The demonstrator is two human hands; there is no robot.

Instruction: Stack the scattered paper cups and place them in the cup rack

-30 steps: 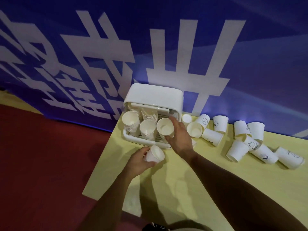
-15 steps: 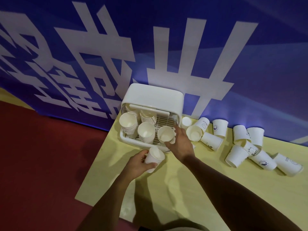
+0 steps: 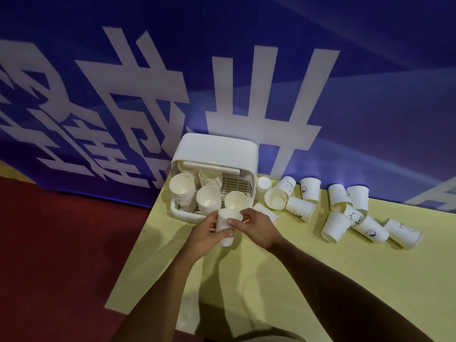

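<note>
A white paper cup (image 3: 225, 224) stands upright just in front of the rack, held between both hands. My left hand (image 3: 203, 234) wraps its fingers round the cup's lower side. My right hand (image 3: 254, 227) pinches the cup near its rim with thumb and fingers. The white cup rack (image 3: 214, 154), lid raised, sits at the table's back left corner. It holds three stacks of cups (image 3: 208, 199) with open mouths facing up. Several loose white cups (image 3: 299, 208) lie scattered to the right of the rack, some upright, some on their sides.
The yellow table (image 3: 296, 280) has its left edge close to the rack, with red floor (image 3: 61, 255) beyond. A blue banner (image 3: 246, 70) with white characters hangs right behind the rack and cups.
My right hand let go of the cup stack in the rack and came back to the cup in my left hand. That cup now stands more upright, held by both hands.
</note>
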